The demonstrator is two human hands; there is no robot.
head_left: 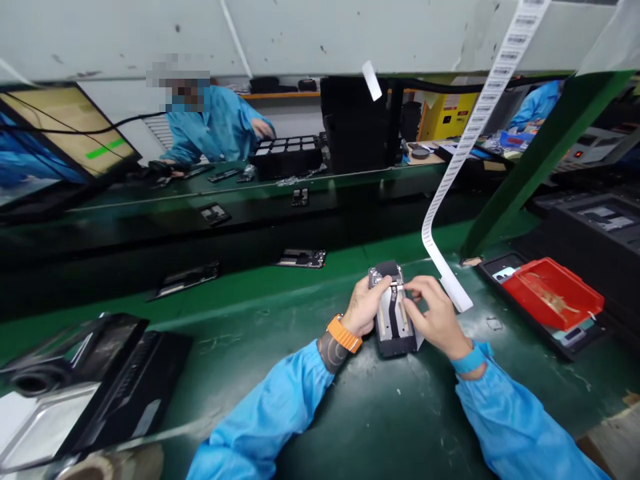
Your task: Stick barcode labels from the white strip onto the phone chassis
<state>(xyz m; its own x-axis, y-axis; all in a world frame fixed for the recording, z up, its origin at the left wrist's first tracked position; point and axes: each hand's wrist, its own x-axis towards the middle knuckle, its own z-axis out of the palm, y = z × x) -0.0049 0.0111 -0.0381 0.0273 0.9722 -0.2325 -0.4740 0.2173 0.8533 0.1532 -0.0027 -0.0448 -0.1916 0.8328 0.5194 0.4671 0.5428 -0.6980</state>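
Down at the near left of the green, scuffed table (365,430) sits a tape roll (150,461), a black box (157,373) just beyond. Centre stage, over the table's near side, the opened phone (391,310): left hand (365,305) gripping its left edge, right hand (435,313) working fingertips at its right edge, and whether they pinch anything I can't tell. Out by the table's right edge, a red tray (550,293); a barcode strip (467,127) dangles beside a green post (545,160). Farther across, more opened phones (302,258) lie scattered. Beyond the far side, a blue-sleeved co-worker (215,127), a yellow box (450,120), and a pale wall (310,40) behind.
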